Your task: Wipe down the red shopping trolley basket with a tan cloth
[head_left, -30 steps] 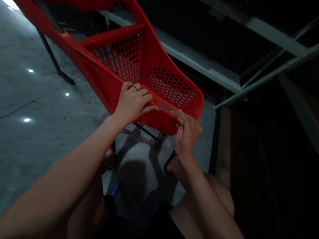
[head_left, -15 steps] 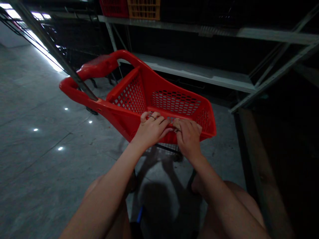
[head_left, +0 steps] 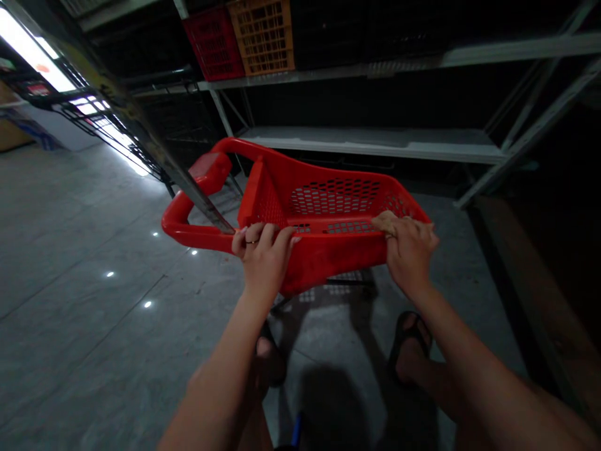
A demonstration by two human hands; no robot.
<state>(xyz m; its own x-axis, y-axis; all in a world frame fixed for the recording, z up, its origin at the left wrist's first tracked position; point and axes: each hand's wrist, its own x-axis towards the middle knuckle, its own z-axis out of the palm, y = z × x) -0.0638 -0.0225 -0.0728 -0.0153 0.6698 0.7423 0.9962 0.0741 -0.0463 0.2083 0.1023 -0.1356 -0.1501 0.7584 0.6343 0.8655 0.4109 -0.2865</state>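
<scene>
A red plastic shopping cart (head_left: 338,247) with holed walls stands sideways in front of me. My left hand (head_left: 265,254) has its fingers hooked over the near rim, close to the handle end; a ring is on one finger. At the other end of that rim, my right hand (head_left: 410,250) presses a crumpled tan cloth (head_left: 385,222) against the cart. Part of the cloth is hidden under the fingers. The cart's looped handle (head_left: 176,216) is on the left.
A metal pole (head_left: 159,150) slants down to the cart's left side. Behind the cart is a metal shelf rack (head_left: 375,144) holding a red crate (head_left: 213,47) and a yellow crate (head_left: 263,37). A dark wire cart (head_left: 113,125) stands at left. My sandalled foot (head_left: 408,344) is below.
My hands, which were close together on the near rim, are now far apart: the left toward the handle, the right with the cloth toward the far end. The view has shifted and the cart appears turned.
</scene>
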